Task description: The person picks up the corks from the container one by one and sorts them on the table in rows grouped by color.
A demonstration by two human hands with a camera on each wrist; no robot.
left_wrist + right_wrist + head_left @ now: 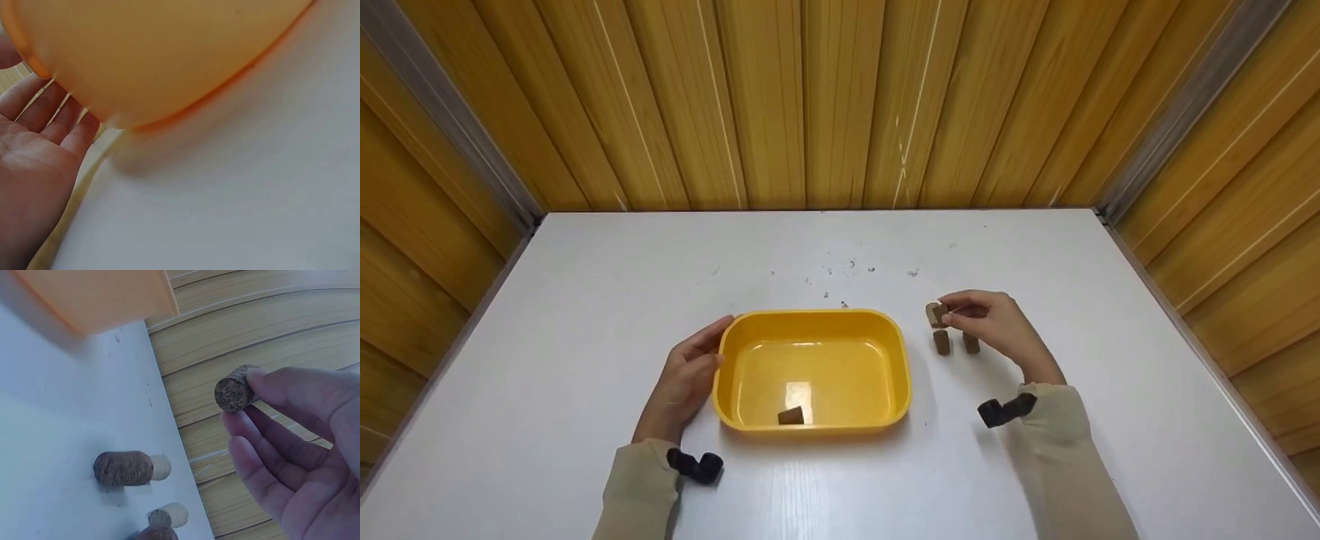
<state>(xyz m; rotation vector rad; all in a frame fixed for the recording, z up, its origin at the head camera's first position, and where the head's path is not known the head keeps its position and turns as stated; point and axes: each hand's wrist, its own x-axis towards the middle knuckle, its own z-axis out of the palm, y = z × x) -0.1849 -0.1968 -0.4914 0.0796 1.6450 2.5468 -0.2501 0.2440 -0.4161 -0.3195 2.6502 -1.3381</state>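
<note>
My right hand (990,322) pinches a brown cork (232,394) between thumb and fingertips, lifted beside the tray's right side. Below that hand, two brown corks (941,343) stand on the table in the head view. The right wrist view also shows a brown cork (124,468) with a paler cork (162,467) close behind it. My left hand (684,379) rests against the left side of a yellow plastic tray (810,316), its fingers mostly straight along the outer wall. The tray's wall hides the fingertips in the left wrist view. One cork (790,415) lies inside, near the front wall.
The white table (622,277) runs back to a wood-patterned wall (840,105), with similar panels on both sides. Small dark specks (871,269) are scattered behind the tray. A black wrist camera (1006,410) sits on the right sleeve, another (695,466) on the left.
</note>
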